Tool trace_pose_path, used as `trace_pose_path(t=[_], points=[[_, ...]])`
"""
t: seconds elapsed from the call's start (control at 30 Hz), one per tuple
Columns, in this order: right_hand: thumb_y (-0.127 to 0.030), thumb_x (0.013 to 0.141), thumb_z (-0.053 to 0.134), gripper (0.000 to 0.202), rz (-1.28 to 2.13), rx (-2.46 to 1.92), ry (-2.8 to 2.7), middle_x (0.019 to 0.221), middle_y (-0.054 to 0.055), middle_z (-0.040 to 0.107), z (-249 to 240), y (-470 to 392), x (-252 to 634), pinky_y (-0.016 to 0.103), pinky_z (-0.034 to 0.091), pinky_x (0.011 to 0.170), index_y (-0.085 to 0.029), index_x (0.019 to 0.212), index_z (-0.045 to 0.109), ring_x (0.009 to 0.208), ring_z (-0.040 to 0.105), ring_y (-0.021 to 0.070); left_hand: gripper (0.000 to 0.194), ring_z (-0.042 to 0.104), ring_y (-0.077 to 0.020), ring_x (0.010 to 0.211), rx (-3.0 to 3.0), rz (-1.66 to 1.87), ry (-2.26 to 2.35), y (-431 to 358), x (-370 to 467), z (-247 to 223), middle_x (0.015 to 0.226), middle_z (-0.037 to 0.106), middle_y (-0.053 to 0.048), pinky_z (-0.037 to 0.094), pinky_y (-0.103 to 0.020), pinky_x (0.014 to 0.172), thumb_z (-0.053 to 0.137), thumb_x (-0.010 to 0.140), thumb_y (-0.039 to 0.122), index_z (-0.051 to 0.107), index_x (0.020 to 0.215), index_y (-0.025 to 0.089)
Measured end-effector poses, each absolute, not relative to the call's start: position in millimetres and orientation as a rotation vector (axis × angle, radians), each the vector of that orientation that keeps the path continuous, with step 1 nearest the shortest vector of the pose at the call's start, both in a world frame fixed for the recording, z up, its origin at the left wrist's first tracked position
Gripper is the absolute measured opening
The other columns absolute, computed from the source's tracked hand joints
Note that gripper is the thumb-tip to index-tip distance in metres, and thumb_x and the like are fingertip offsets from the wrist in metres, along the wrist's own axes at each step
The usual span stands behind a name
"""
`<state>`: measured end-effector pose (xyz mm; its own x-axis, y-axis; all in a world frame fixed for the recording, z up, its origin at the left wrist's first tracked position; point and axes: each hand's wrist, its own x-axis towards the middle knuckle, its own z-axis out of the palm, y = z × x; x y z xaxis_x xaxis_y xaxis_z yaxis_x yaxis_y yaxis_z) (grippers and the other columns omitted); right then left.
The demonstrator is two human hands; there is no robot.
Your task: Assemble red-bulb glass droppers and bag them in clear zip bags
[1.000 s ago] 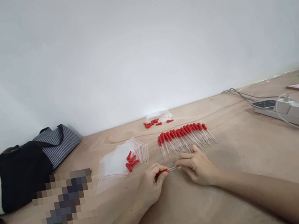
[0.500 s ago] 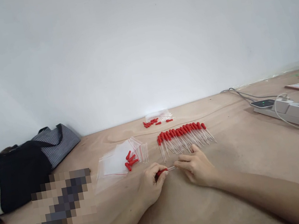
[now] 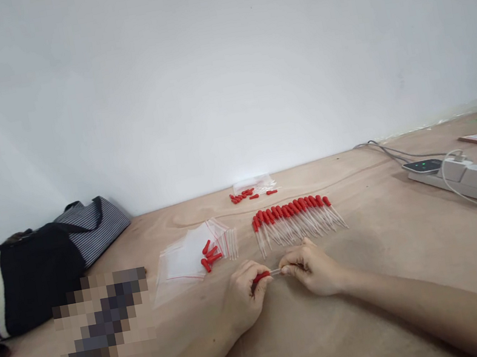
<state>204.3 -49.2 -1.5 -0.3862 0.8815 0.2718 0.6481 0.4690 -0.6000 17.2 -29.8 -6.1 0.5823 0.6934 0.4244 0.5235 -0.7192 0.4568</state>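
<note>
Red rubber-looking bulb [image 3: 260,277] and slim clear tube [image 3: 275,271] are pinched between two bare hands, and the likeliest trouble seems to be at their joint: if the tube were pushed in at a slant, the soft bulb might buckle or leave the tube crooked. Pressing hard with the grips this close could also bend or crack the tube, whose material, glass or plastic, cannot be told, and a smooth wall might slide through the fingertips. A further risk, as I judge it, is the right hand's knuckles, which are very near the tips of the laid-out row; a sudden slip forward could knock that row askew. The bulb lies inside the left hand [image 3: 245,294], squeezed between thumb and curled fingers, while the tube bridges the narrow gap to the right hand [image 3: 311,270], whose fingertips are closed on it. The hands are near each other but not touching, low over a pale wooden surface [image 3: 403,272]; how deeply the tube sits in the bulb is hidden. Just beyond the right hand is a neat row of red-capped clear droppers [image 3: 290,214], bulbs away from the hands and tips toward them. Beyond and left of the left hand, a few loose red bulbs [image 3: 210,255] rest on fanned clear plastic zip bags [image 3: 183,261], with several bare clear tubes [image 3: 232,245] beside them. Farther off, past the row, is a small red heap of bulbs [image 3: 242,197].
</note>
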Motion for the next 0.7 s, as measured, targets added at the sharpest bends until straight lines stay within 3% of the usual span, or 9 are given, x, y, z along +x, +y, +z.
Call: trace_pose_path(t=[0.2, 0.53, 0.63, 0.7], points=[[-0.019, 0.078, 0.043, 0.022, 0.691, -1.292, -2.064, 0.069, -0.001, 0.064, -1.3, -49.6, 199.1, 0.032, 0.03, 0.078, -0.02, 0.069, 0.062, 0.067, 0.055, 0.0129, 0.016, 0.052, -0.0144, 0.066, 2.528, 0.858, 0.978, -30.8, 17.6, -4.7, 0.068, 0.057, -0.003, 0.04, -0.025, 0.061, 0.043, 0.081, 0.021, 0.054, 0.071, 0.016], [-0.019, 0.077, 0.043, 0.021, 0.777, -1.31, -2.062, 0.07, 0.0, 0.064, -2.3, -45.1, 195.0, 0.026, 0.034, 0.072, -0.018, 0.07, 0.063, 0.067, 0.055, 0.0129, 0.015, 0.053, -0.0138, 0.065, 2.481, 0.88, 0.95, -27.5, 17.2, -8.6, 0.068, 0.058, -0.002, 0.041, -0.024, 0.059, 0.046, 0.08, 0.022, 0.057, 0.071, 0.016], [-0.022, 0.079, 0.041, 0.023, 0.688, -1.312, -2.104, 0.071, -0.001, 0.064, 0.2, -44.2, 197.2, 0.029, 0.031, 0.075, -0.019, 0.071, 0.062, 0.067, 0.054, 0.0129, 0.013, 0.056, -0.0139, 0.067, 2.366, 0.852, 1.046, -23.7, 15.5, -8.0, 0.073, 0.061, -0.001, 0.043, -0.024, 0.061, 0.05, 0.078, 0.025, 0.058, 0.085, 0.018], [-0.023, 0.081, 0.041, 0.023, 0.648, -1.302, -2.129, 0.073, 0.0, 0.064, 1.8, -43.3, 200.0, 0.029, 0.031, 0.074, -0.02, 0.074, 0.062, 0.068, 0.054, 0.013, 0.023, 0.057, -0.0147, 0.069, 2.314, 0.852, 1.106, -21.6, 13.5, -6.3, 0.076, 0.062, 0.0, 0.044, -0.024, 0.061, 0.054, 0.075, 0.027, 0.055, 0.096, 0.018]])
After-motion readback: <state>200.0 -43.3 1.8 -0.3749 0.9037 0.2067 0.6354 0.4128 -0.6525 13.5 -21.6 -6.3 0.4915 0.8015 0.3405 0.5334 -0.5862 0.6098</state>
